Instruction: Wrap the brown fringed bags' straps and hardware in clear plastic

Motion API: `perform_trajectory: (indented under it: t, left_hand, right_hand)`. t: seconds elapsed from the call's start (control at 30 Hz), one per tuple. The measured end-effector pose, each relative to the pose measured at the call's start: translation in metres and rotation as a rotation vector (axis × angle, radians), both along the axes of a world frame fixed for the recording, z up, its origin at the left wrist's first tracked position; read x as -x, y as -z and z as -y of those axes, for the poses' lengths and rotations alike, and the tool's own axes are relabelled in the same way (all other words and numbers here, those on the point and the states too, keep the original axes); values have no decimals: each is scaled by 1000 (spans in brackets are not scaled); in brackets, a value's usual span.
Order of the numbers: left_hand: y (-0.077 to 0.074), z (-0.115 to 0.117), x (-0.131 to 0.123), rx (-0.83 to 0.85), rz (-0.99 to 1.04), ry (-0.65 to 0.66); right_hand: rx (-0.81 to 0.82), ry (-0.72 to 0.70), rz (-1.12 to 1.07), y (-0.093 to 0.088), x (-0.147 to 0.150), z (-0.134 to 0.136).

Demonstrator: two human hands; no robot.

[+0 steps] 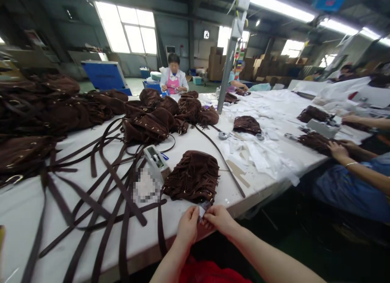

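Note:
A brown suede fringed bag lies on the white table just in front of me. At its near edge my left hand and my right hand meet, both pinching a small white tag that sits at the bag's lower rim. A grey hand-held labelling device lies to the left of the bag, beside a blurred patch. Long brown straps fan out across the table to the left.
Heaps of brown suede bags fill the left and middle of the table. White paper scraps cover the right side. A metal post rises from the table. Another person's arms rest on a bag at right; a person in pink sits at the far end.

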State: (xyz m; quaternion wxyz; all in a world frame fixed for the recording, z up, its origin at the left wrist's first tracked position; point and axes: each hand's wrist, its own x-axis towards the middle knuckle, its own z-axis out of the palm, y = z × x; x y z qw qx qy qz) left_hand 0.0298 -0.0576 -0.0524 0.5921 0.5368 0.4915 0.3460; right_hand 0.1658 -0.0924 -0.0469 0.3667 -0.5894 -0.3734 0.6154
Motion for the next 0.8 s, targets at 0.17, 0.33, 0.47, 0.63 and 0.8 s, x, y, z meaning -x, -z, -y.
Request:
perform_trajectory:
  t: [0.17,0.33,0.47,0.63,0.8]
  left_hand:
    - [-1,3,0,27,53,67]
    - [-8,1,2,11,4,102]
    - [-20,-6,11,-73,-93,209]
    - [-31,-6,16,-498,-585,98]
    - [-19,-12,-2,-814,-881,35]
  right_hand:
    - [-43,0,184,7,6,-5]
    - [-127,-95,460,-11,0,-6]
    - [-188,-286,671,-36,-16,0]
    - [-334,-113,767,-53,-48,12]
    - [-350,95,670,-45,-81,24]
